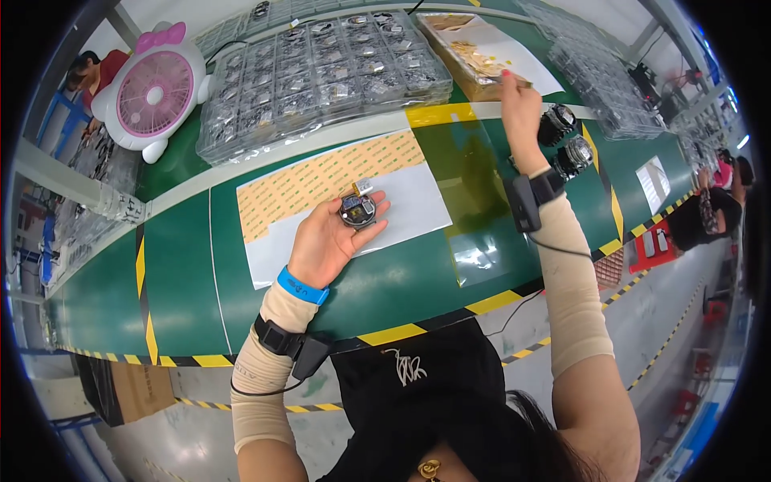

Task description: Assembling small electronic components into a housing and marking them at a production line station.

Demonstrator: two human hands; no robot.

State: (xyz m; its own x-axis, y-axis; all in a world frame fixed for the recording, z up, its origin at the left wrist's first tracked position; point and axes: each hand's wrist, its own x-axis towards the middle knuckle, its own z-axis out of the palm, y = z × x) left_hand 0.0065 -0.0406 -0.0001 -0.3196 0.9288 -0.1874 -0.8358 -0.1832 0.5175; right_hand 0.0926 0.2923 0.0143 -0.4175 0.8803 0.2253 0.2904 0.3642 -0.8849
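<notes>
Palm up over the white sheet (353, 233), my left hand (328, 237) holds a round, black-rimmed watch-like electronic module (357, 211), with its inner parts facing up. A small silver-and-yellow piece (363, 186) sticks out from the module's far edge. To the right, my right hand (522, 108) reaches to the near right corner of a shallow box (482, 90) that holds loose tan pieces (478, 58). Its fingers are pinched on a thin, dark tweezers-like tool (524, 83), mostly hidden by them. Beside the right wrist stand two dark round stacked items (573, 153).
Behind the white sheet lies a tan patterned sheet (329, 181). Stacked clear trays (321, 76) of round parts fill the back, with more trays (602, 84) at the right. A pink-and-white fan (154, 95) stands at the left. Striped tape (393, 333) marks the green bench's front edge.
</notes>
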